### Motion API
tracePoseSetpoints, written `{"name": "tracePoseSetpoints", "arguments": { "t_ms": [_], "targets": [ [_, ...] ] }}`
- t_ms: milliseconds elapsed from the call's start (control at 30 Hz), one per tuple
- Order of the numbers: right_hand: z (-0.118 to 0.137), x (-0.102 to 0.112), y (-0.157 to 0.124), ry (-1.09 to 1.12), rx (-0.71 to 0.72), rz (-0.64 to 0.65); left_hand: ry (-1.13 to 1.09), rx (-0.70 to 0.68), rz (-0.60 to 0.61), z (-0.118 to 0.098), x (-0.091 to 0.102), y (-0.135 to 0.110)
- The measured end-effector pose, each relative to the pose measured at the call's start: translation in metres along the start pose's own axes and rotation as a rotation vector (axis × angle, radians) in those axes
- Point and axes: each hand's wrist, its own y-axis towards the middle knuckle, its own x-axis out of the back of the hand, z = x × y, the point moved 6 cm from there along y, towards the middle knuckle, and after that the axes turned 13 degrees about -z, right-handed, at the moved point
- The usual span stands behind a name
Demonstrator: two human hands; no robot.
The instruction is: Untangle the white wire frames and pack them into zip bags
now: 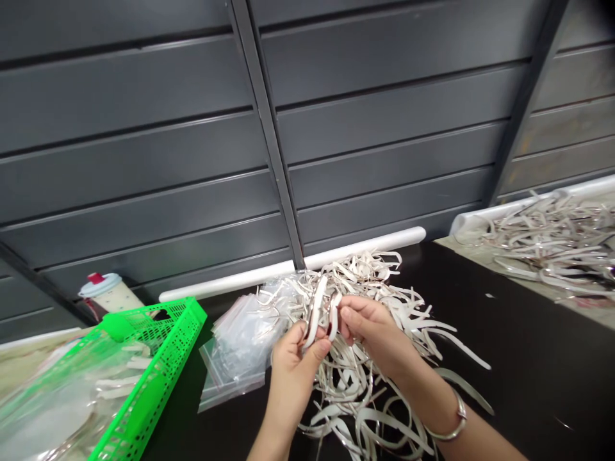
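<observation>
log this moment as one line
left hand: holding white strips; right hand: at one strip's end; beneath: strip pile; pile's left: plastic bags, green basket

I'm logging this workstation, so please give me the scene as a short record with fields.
Left hand: holding curved white strips
Right hand: fingers at those strips; bracelet on wrist
Under hands: tangled strip pile
Surface: black tabletop
Left of pile: clear zip bags, then green crate
Behind crate: lidded cup
</observation>
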Motion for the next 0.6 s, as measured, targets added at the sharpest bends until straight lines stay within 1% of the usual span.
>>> {"name": "tracePoseSetpoints", "arguments": {
  "t_ms": [67,133,200,233,267,300,367,433,467,500,600],
  "targets": [
    [-0.005,-0.001,-0.001,0.136,-0.065,-0.034,0.046,-0.018,0.049,-0.002,-0.004,-0.001],
    [-0.008,-0.002,-0.003,0.211,-0.115,-0.047,0.043,-0.008,0.123,-0.004,-0.011,-0.003],
    [-0.007,-0.002,-0.005,0.208,-0.116,-0.030,-0.015,-0.001,0.167,-0.006,-0.015,-0.004],
    [-0.004,-0.003,-0.006,0.161,-0.078,-0.008,-0.056,-0.003,0.160,-0.007,-0.016,-0.004],
    [0.001,-0.004,-0.008,0.078,-0.007,0.020,-0.099,-0.007,0.136,-0.007,-0.015,-0.004],
    [0.006,-0.006,-0.009,-0.045,0.099,0.048,-0.139,-0.010,0.102,-0.007,-0.013,-0.004],
    [0.017,-0.013,-0.015,-0.359,0.365,0.099,-0.196,0.000,0.043,-0.005,-0.009,-0.003],
    [0.021,-0.023,-0.021,-0.620,0.585,0.151,-0.220,0.018,0.032,-0.002,-0.007,-0.002],
    [0.021,-0.027,-0.024,-0.695,0.648,0.181,-0.217,0.017,0.041,-0.001,-0.006,-0.002],
    [0.019,-0.031,-0.026,-0.735,0.680,0.212,-0.203,0.005,0.054,-0.001,-0.005,-0.002],
    [0.015,-0.036,-0.028,-0.750,0.721,0.245,-0.098,-0.061,0.082,-0.001,-0.002,-0.003]
  ]
}}
